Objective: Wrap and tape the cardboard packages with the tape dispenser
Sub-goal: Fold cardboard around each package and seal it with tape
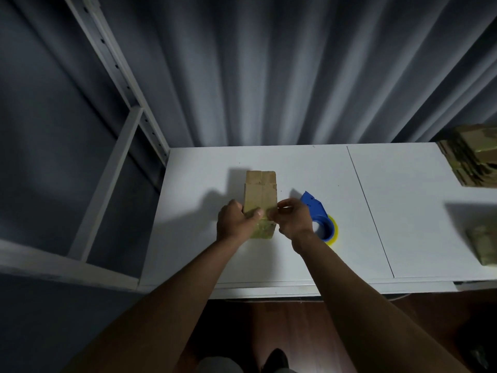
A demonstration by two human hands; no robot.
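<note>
A: What do I have in front of me, biggest first?

B: I see a grey curtain (282, 71) filling the back, with a white shelf frame (118, 135) to the left of it. Below them is the white table (403, 211), split by a thin seam right of centre.

A: And the packages?

B: A stack of cardboard (470, 157) sits at the table's far right edge, and a wrapped packet (484, 246) lies nearer on that same side. The box (260, 195) I'm working on stands left of centre, its near end glossy with tape.

A: My hands?

B: My left hand (235, 223) grips the box's left side, thumb laid across the top. My right hand (291, 219) pinches at the box's right edge, fingers curled; whether it holds tape or cardboard I cannot tell.

A: The dispenser?

B: The blue dispenser (316, 208) lies on the table just right of my right hand, untouched, with its yellow roll (333, 230) toward me.
</note>
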